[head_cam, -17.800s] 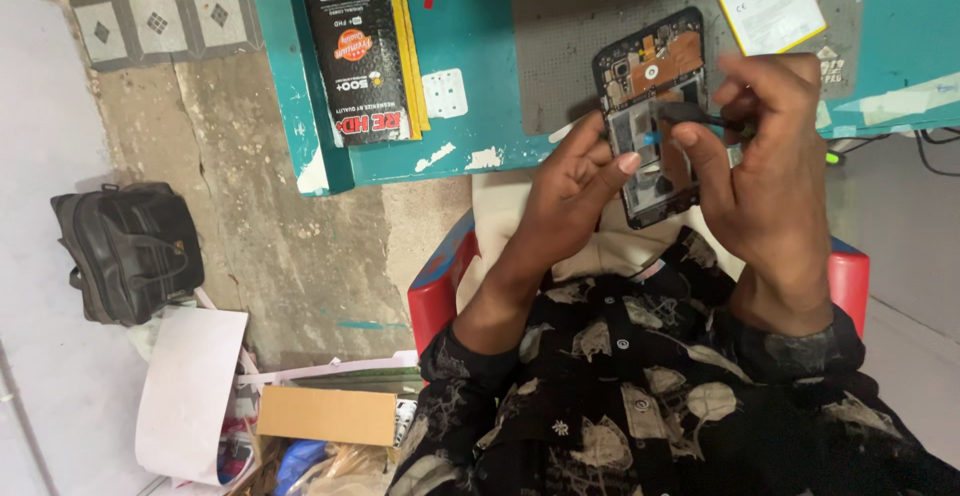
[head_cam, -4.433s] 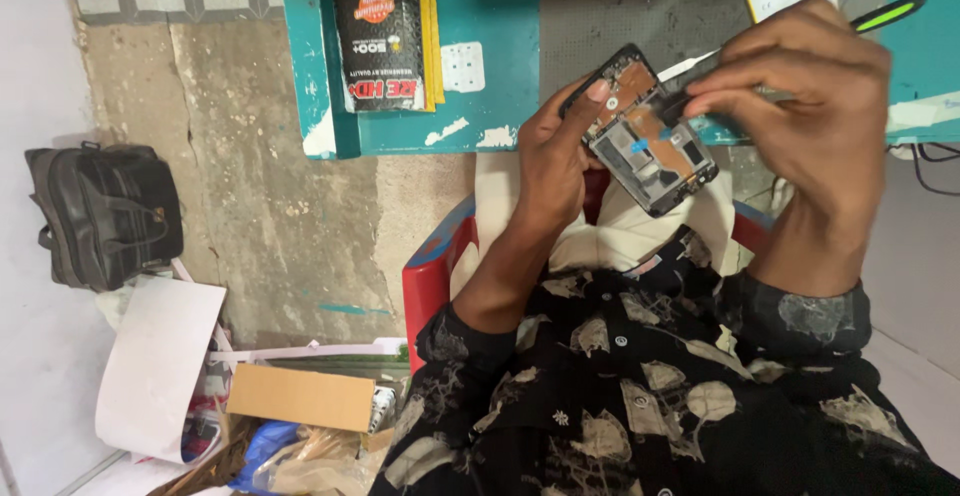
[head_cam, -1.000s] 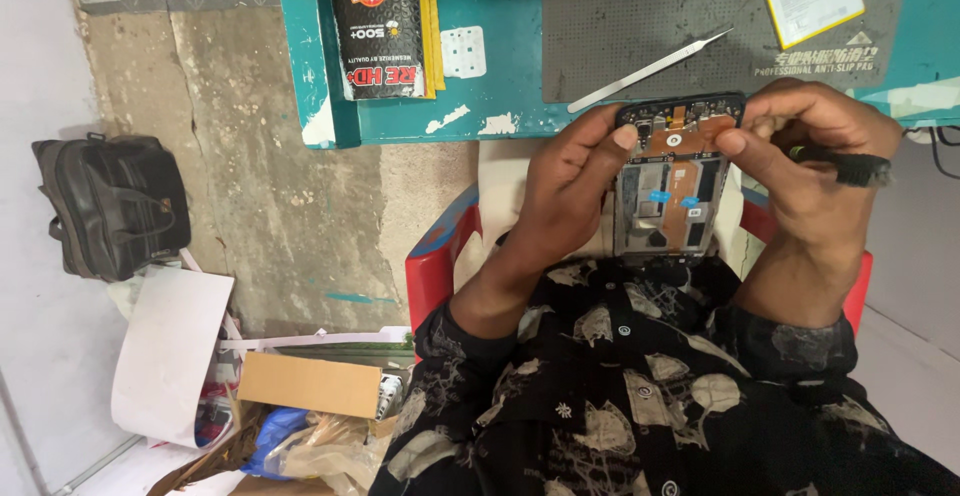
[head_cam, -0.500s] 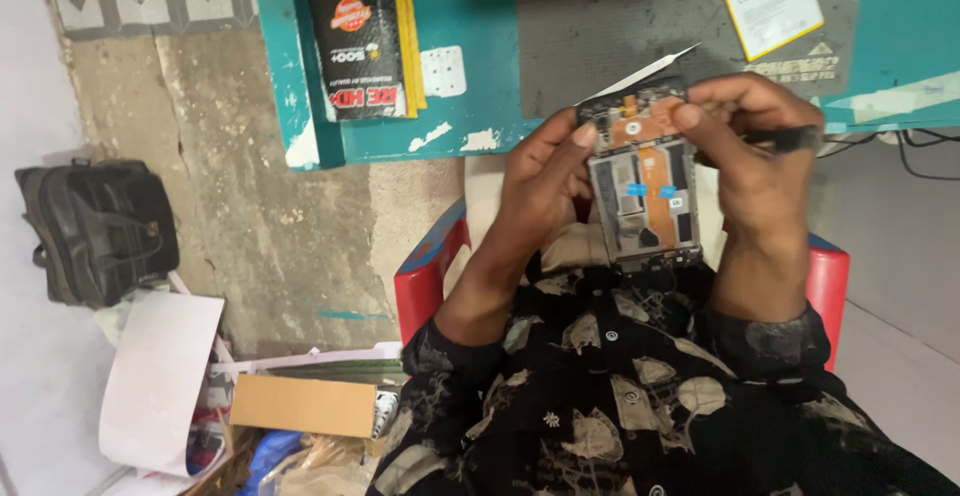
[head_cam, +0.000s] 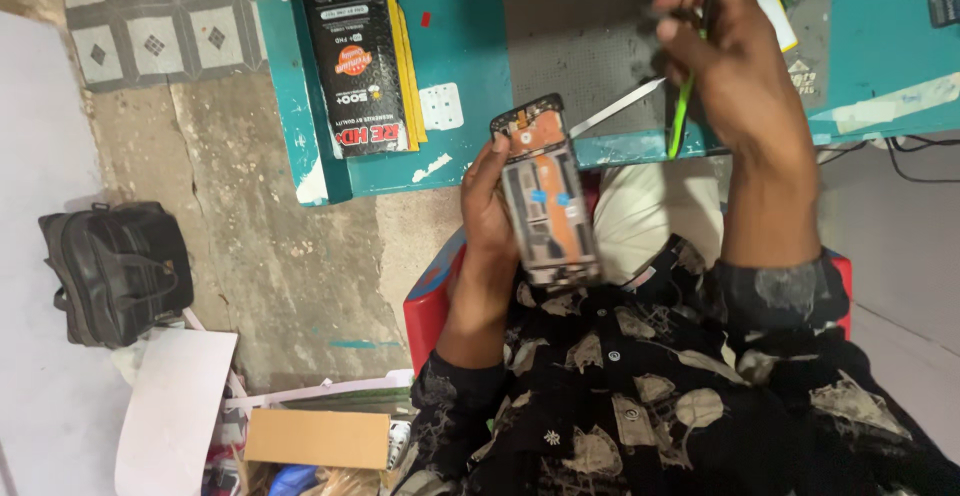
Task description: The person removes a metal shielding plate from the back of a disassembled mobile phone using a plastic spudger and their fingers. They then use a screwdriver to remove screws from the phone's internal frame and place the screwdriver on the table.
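Note:
My left hand (head_cam: 488, 218) holds an opened phone body (head_cam: 548, 196) by its left edge, back side up, showing an orange inner board inside a black frame. It hangs over my lap, just in front of the teal bench edge. My right hand (head_cam: 735, 66) is raised over the grey work mat (head_cam: 570, 36), away from the phone, with its fingers closed on a thin green-handled tool (head_cam: 686, 106) that points down. Metal tweezers (head_cam: 618, 108) lie on the mat between the phone and my right hand.
A black product box (head_cam: 358, 68) with yellow packs under it lies on the teal bench (head_cam: 470, 26). A yellow-edged card (head_cam: 770, 1) sits under my right hand. On the floor at left are a black bag (head_cam: 115, 271), a white sheet (head_cam: 172, 406) and a cardboard box (head_cam: 318, 438).
My right hand has left the phone and risen up over the mat, now gripping the green tool. The phone stays in my left hand alone, turned more upright.

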